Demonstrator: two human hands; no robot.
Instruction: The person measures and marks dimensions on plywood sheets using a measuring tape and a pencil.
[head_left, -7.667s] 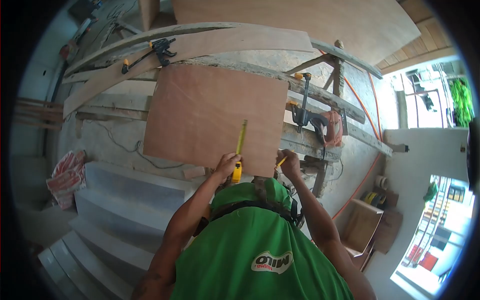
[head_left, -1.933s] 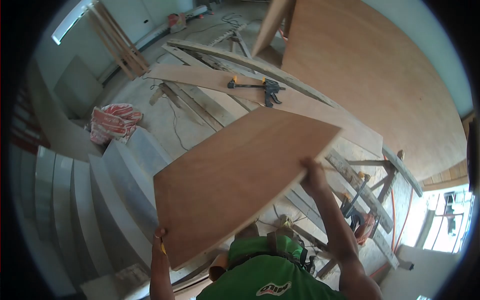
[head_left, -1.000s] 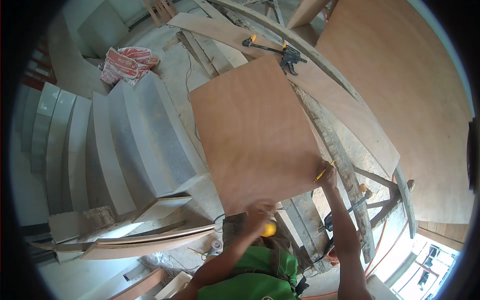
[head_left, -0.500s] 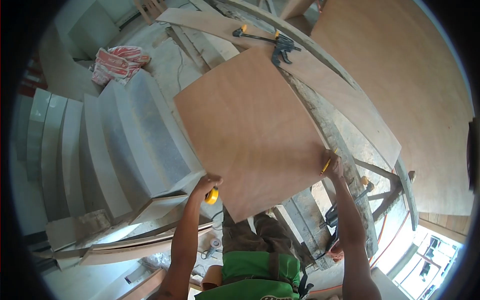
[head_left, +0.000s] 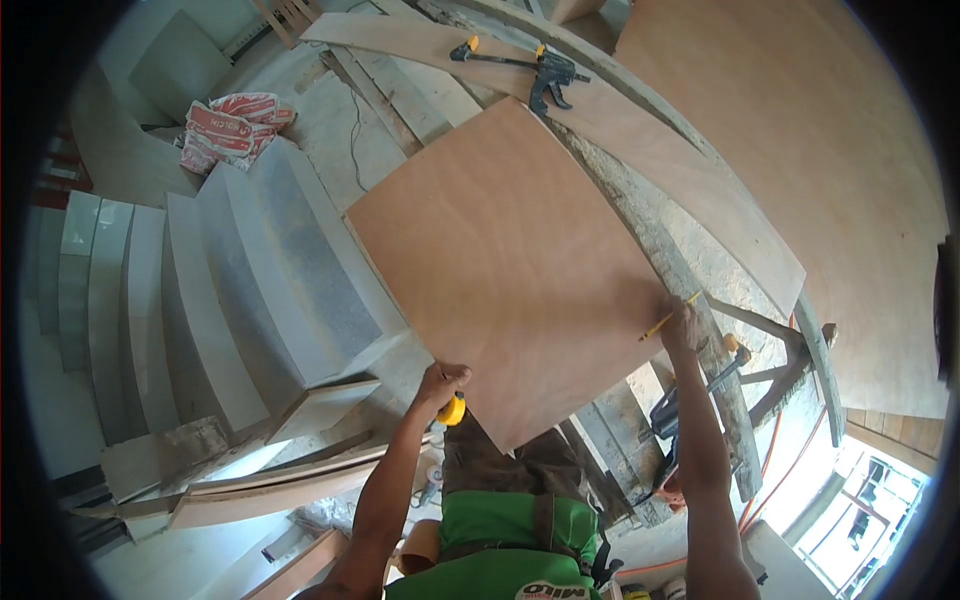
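A brown plywood panel (head_left: pixel 510 250) lies in front of me, one corner pointing toward my body. At its left edge, my left hand (head_left: pixel 440 387) is closed around the panel's border and a yellow tape measure (head_left: pixel 453 409), which hangs below the fingers. My right hand (head_left: pixel 681 326) grips the right corner of the panel, with a yellow pencil (head_left: pixel 657 327) held across the fingers. Its fingertips are partly hidden. Rough wooden planks (head_left: pixel 620 200) run along and under the panel's right side.
A black bar clamp (head_left: pixel 545 75) rests on a long plywood strip (head_left: pixel 640 130) beyond the panel. Steps (head_left: pixel 290 260) descend at left, near a red-and-white sack (head_left: pixel 232 130). Another clamp (head_left: pixel 700 388) sits by my right forearm. A large plywood sheet (head_left: pixel 810 180) stands at right.
The panel has shifted slightly to the right and toward me, turning a little. Both hands moved right with it, still holding the tape measure and pencil. The view has shifted slightly.
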